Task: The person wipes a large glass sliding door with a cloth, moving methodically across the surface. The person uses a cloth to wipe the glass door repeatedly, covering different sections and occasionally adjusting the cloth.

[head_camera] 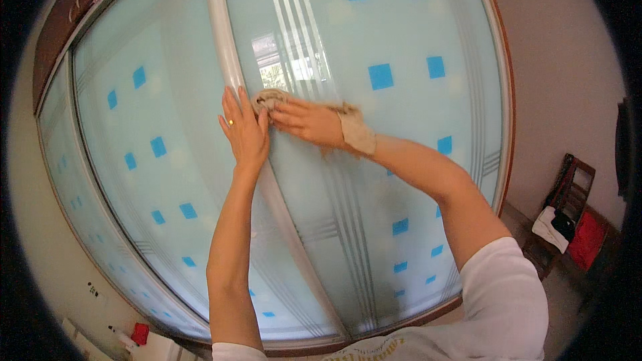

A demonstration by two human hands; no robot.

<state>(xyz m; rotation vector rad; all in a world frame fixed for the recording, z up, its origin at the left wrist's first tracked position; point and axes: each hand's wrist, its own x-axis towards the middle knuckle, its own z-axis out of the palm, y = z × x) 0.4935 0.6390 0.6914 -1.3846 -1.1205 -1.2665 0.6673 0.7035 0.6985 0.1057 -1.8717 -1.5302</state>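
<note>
A large sliding door of pale frosted glass, patterned with blue squares and grey stripes, stands before me. My left hand, with a yellow ring on one finger, lies spread against the light vertical door frame. Just to its right, my right hand presses a crumpled beige cloth to the glass beside that frame. Part of the cloth trails back around my right wrist. The fingertips of both hands are close together, and the cloth's underside is hidden.
A dark wooden chair stands at the right with white and black cloth on it, near a red item. At the lower left, a small red object rests on a white surface. Another door panel extends left.
</note>
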